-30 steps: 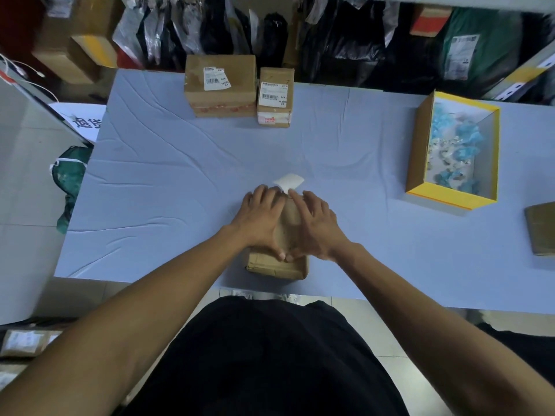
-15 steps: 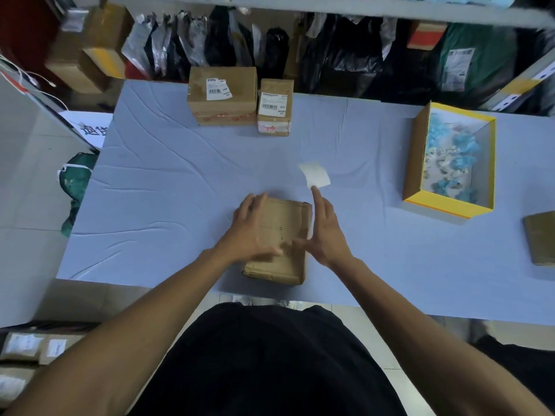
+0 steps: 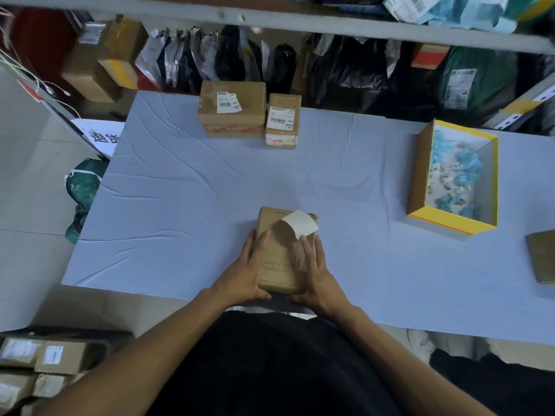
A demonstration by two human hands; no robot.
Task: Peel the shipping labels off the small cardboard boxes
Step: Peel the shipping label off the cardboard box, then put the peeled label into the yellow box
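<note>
A box (image 3: 283, 253) at the near table (image 3: 180, 205) edge is held between the left hand (image 3: 246, 276) and right hand (image 3: 315, 274), and a curled label (image 3: 300, 225) is stuck at the right fingertips. To the right, a yellow tray (image 3: 420, 175) is filled with blue scraps (image 3: 456, 172). Open cloth is left ahead, where two labelled boxes (image 3: 234, 109) are stood.
</note>
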